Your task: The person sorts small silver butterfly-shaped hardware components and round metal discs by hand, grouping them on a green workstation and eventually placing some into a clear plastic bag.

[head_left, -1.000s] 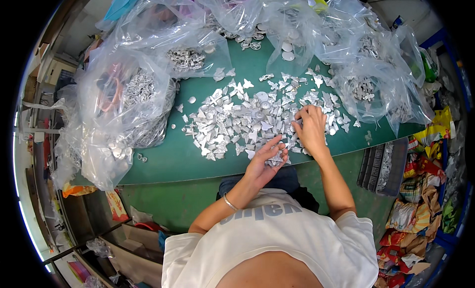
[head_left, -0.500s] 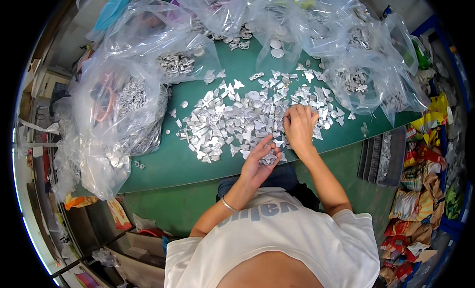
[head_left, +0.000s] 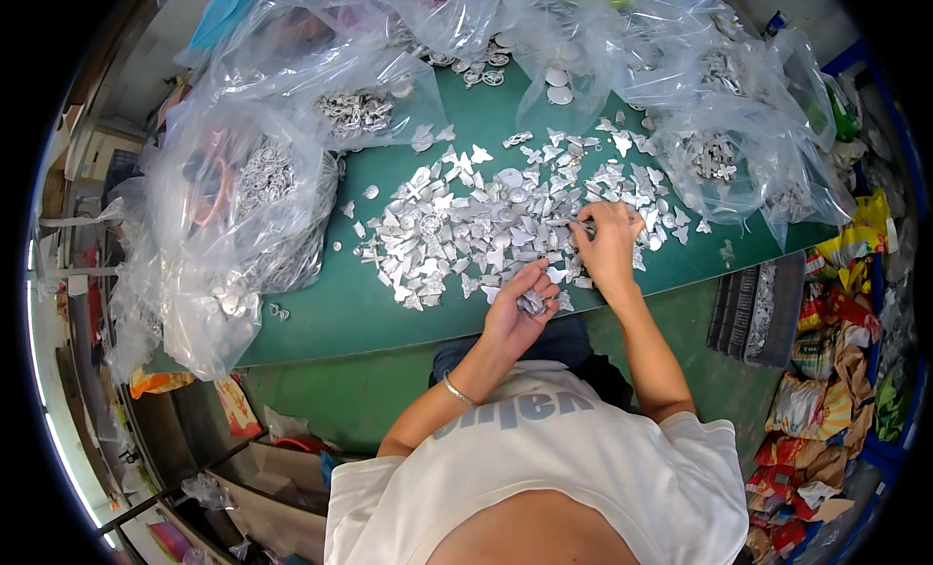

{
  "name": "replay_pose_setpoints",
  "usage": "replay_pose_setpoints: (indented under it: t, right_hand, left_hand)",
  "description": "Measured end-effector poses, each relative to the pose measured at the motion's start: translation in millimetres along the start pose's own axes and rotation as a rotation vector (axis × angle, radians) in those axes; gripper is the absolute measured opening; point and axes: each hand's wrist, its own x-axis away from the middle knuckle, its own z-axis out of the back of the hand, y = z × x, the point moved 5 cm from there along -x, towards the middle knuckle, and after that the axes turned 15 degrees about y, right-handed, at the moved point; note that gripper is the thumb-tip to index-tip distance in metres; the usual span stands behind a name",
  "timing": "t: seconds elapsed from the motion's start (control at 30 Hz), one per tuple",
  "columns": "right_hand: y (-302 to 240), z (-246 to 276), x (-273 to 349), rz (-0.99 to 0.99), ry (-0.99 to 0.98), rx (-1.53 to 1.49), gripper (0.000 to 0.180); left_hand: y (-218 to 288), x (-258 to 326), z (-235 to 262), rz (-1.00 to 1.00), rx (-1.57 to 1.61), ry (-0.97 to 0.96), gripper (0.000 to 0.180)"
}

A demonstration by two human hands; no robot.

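A spread of small flat silver metal pieces (head_left: 437, 230), many winged or butterfly-like in outline, covers the middle of the green table (head_left: 321, 322). Palm up at the near edge of this pile, my left hand (head_left: 512, 317) is cupped around several silver pieces (head_left: 531, 303). To its right and a little farther off, my right hand (head_left: 612, 242) is over the right part of the pile, thumb and fingers pinched on a small silver metal piece (head_left: 587, 229). Its exact shape is mostly hidden by the fingers.
Clear plastic bags of silver parts (head_left: 258, 191) line the table's left side; more bags (head_left: 714, 157) stand at the back and right. A dark plastic crate (head_left: 753, 312) is beyond the right table edge, beside colourful packages (head_left: 797, 400). Drawers (head_left: 277, 482) stand lower left.
My right hand has shifted slightly right, and a silver piece now shows between its fingers. My left fingers have curled more over the pieces in the palm. The whole view has shifted slightly.
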Motion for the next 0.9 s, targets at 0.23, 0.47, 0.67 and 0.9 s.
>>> replay_pose_setpoints:
  t: [0.23, 0.47, 0.67, 0.9]
  right_hand:
    - [26.2, -0.3, 4.1, -0.640, 0.102, -0.765, 0.027]
    - [1.4, 0.1, 16.7, -0.601, -0.348, -0.782, 0.014]
    - [-56.0, 18.5, 17.9, -0.090, -0.569, -0.550, 0.036]
    - [-37.8, 26.4, 4.6, -0.148, -0.603, -0.865, 0.022]
  left_hand:
    - [17.1, 13.4, -3.4, -0.397, -0.599, 0.143, 0.021]
    - [39.8, 21.4, -7.9, -0.324, -0.627, 0.114, 0.022]
    - [13.1, 17.3, -11.0, -0.001, -0.350, 0.128, 0.032]
    - [14.4, 14.7, -17.2, 0.007, -0.299, 0.118, 0.032]
